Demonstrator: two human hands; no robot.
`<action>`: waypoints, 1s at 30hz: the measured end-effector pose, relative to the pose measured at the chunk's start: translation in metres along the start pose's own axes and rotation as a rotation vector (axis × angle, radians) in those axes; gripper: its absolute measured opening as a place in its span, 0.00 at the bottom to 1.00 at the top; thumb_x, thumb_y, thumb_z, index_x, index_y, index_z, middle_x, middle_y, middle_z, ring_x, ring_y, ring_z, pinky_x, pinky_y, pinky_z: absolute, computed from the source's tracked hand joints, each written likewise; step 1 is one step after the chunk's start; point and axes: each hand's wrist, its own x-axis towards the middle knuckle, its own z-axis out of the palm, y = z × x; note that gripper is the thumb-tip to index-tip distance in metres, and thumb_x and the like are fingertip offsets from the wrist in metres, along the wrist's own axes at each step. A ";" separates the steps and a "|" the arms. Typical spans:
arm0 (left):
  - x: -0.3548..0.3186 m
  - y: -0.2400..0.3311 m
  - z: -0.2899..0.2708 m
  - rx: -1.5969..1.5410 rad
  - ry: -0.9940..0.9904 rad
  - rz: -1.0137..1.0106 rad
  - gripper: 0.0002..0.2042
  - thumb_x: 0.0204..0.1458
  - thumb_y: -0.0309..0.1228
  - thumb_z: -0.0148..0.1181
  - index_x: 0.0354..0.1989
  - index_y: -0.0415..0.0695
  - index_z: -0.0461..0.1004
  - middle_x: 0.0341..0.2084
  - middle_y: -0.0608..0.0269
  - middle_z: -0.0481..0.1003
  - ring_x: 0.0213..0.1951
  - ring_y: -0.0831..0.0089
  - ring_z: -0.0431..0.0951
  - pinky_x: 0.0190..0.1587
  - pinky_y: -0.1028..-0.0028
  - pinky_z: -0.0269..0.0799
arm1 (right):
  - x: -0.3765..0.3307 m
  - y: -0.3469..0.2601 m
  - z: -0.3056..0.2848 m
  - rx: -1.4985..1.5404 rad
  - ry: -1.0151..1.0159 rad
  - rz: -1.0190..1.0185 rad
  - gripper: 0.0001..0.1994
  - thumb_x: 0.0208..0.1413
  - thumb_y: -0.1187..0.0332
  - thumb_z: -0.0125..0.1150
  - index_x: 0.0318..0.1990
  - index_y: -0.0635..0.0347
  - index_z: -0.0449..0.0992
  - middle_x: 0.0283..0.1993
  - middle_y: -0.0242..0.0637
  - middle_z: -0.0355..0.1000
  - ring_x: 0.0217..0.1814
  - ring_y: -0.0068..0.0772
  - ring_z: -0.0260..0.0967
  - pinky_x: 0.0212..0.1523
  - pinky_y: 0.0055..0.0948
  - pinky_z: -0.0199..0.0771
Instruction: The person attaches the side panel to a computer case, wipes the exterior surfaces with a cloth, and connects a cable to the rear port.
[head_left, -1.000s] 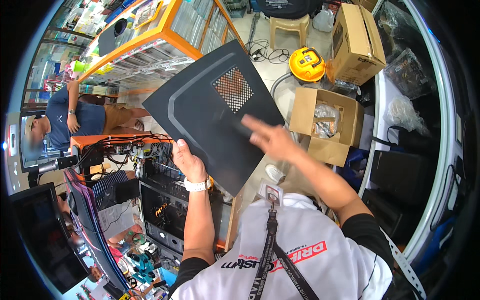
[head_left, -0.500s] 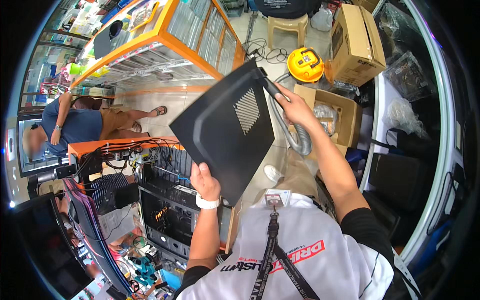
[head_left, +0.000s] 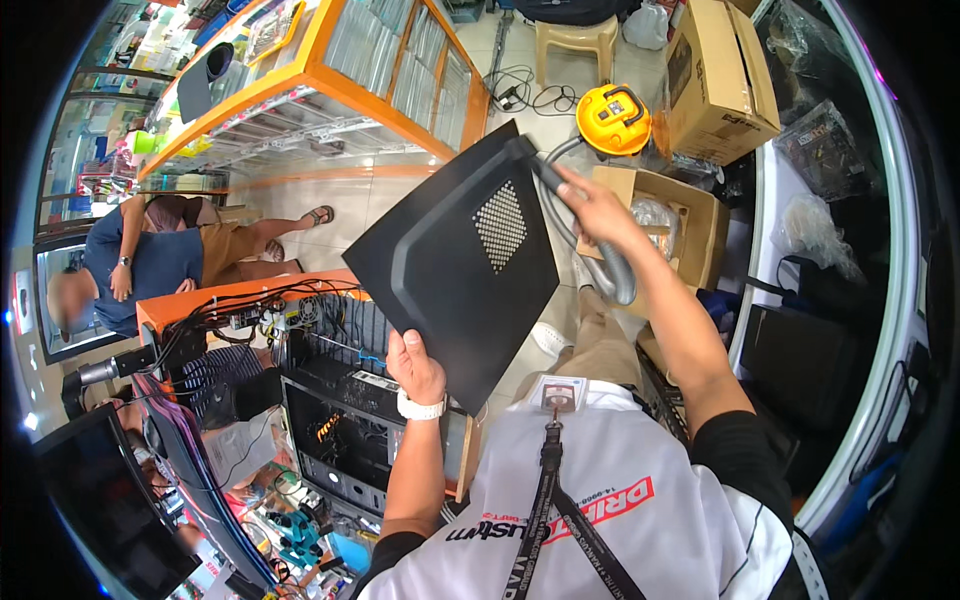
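head: black panel (head_left: 450, 285) in left fingers (head_left: 414, 350)

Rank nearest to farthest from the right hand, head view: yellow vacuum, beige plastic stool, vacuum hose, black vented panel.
1. Vacuum hose: gripped in the right hand.
2. Black vented panel: just left.
3. Yellow vacuum: beyond, higher in view.
4. Beige plastic stool: farthest, near the top edge.

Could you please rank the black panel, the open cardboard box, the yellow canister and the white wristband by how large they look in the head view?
1. Black panel, clearly the largest
2. Open cardboard box, partly hidden
3. Yellow canister
4. White wristband
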 end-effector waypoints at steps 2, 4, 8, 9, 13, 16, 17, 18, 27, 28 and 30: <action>0.006 -0.003 0.004 -0.002 -0.005 0.030 0.24 0.78 0.44 0.51 0.64 0.32 0.74 0.52 0.57 0.82 0.51 0.73 0.78 0.56 0.72 0.72 | -0.011 -0.019 0.006 -0.023 -0.037 -0.058 0.26 0.77 0.53 0.56 0.79 0.32 0.68 0.39 0.49 0.82 0.39 0.45 0.82 0.45 0.42 0.82; 0.007 -0.004 0.009 -0.084 0.005 0.028 0.24 0.78 0.44 0.51 0.64 0.32 0.74 0.53 0.57 0.82 0.51 0.73 0.79 0.56 0.72 0.72 | -0.034 -0.031 0.027 -0.073 -0.133 -0.220 0.26 0.76 0.55 0.55 0.79 0.36 0.67 0.57 0.51 0.80 0.58 0.55 0.79 0.62 0.44 0.77; 0.011 -0.004 0.012 -0.035 0.068 0.022 0.21 0.78 0.44 0.51 0.55 0.35 0.78 0.41 0.62 0.83 0.42 0.77 0.78 0.47 0.75 0.73 | -0.035 -0.025 0.036 -0.065 -0.204 -0.342 0.27 0.76 0.57 0.55 0.80 0.42 0.65 0.73 0.49 0.73 0.74 0.60 0.71 0.76 0.44 0.68; 0.010 -0.004 0.012 -0.029 0.062 0.033 0.21 0.78 0.44 0.51 0.54 0.35 0.78 0.41 0.62 0.83 0.42 0.77 0.78 0.47 0.75 0.73 | -0.022 -0.015 0.032 -0.006 -0.108 -0.265 0.27 0.77 0.57 0.54 0.80 0.42 0.66 0.74 0.48 0.73 0.73 0.60 0.72 0.74 0.44 0.71; 0.014 -0.006 0.012 -0.002 0.064 0.044 0.20 0.77 0.43 0.52 0.54 0.34 0.78 0.41 0.61 0.83 0.42 0.77 0.79 0.48 0.74 0.74 | -0.026 -0.009 0.043 -0.061 -0.059 -0.311 0.26 0.77 0.56 0.52 0.79 0.42 0.66 0.74 0.46 0.73 0.70 0.59 0.75 0.71 0.47 0.75; 0.018 -0.009 0.011 -0.084 -0.020 0.008 0.23 0.78 0.41 0.52 0.66 0.32 0.73 0.55 0.58 0.81 0.55 0.72 0.79 0.60 0.72 0.72 | -0.040 -0.023 0.049 -0.156 -0.258 -0.556 0.26 0.77 0.54 0.52 0.79 0.37 0.66 0.73 0.45 0.74 0.70 0.58 0.75 0.69 0.48 0.76; 0.020 -0.009 0.011 -0.113 0.026 -0.021 0.21 0.78 0.40 0.52 0.64 0.32 0.74 0.52 0.57 0.82 0.52 0.73 0.79 0.57 0.72 0.74 | -0.031 -0.021 0.047 -0.083 -0.103 -0.508 0.26 0.77 0.54 0.53 0.79 0.36 0.66 0.72 0.44 0.75 0.69 0.56 0.77 0.69 0.47 0.76; 0.020 -0.009 0.011 -0.153 0.060 0.011 0.19 0.78 0.38 0.52 0.61 0.32 0.75 0.49 0.57 0.83 0.49 0.73 0.80 0.53 0.73 0.75 | -0.017 -0.019 0.041 -0.065 -0.050 -0.379 0.26 0.77 0.54 0.54 0.79 0.35 0.66 0.70 0.44 0.77 0.63 0.54 0.79 0.65 0.46 0.78; 0.054 -0.010 -0.030 -0.118 0.149 -0.110 0.22 0.77 0.43 0.53 0.59 0.33 0.77 0.52 0.58 0.81 0.52 0.71 0.80 0.60 0.70 0.73 | 0.027 0.135 0.012 0.060 -0.160 -0.055 0.27 0.76 0.55 0.56 0.80 0.37 0.67 0.76 0.47 0.72 0.77 0.48 0.70 0.75 0.42 0.69; 0.063 -0.014 -0.038 -0.174 0.174 -0.139 0.22 0.77 0.43 0.53 0.59 0.33 0.77 0.52 0.58 0.82 0.53 0.70 0.80 0.60 0.69 0.73 | 0.019 0.149 0.012 -0.031 -0.154 -0.115 0.28 0.76 0.56 0.56 0.80 0.38 0.66 0.74 0.44 0.71 0.73 0.45 0.67 0.72 0.41 0.68; 0.078 -0.019 -0.055 -0.241 0.165 -0.163 0.21 0.76 0.43 0.54 0.59 0.34 0.78 0.53 0.58 0.82 0.53 0.70 0.80 0.60 0.68 0.74 | 0.013 0.158 0.007 -0.124 -0.071 -0.386 0.28 0.76 0.58 0.56 0.81 0.41 0.66 0.70 0.40 0.71 0.65 0.39 0.62 0.66 0.38 0.66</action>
